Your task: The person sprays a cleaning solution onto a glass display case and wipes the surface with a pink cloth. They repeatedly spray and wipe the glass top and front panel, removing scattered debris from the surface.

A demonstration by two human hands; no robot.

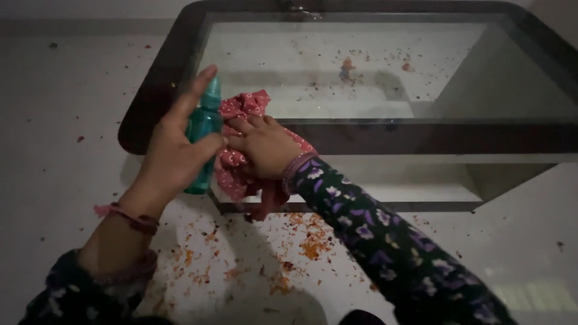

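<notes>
My left hand (174, 150) grips a teal spray bottle (201, 129), with the index finger stretched up over its top. My right hand (265, 147) clutches a crumpled red patterned cloth (241, 108) right beside the bottle, close to its nozzle. Both hands hover over the near left corner of a glass-topped table (385, 66) with a dark frame. The lower part of the cloth hangs down below my right wrist.
Orange and red petal-like scraps (313, 241) lie scattered on the pale floor in front of the table. Small specks and one small coloured scrap (347, 69) show on or beneath the glass. A lower shelf (421, 192) runs under the tabletop.
</notes>
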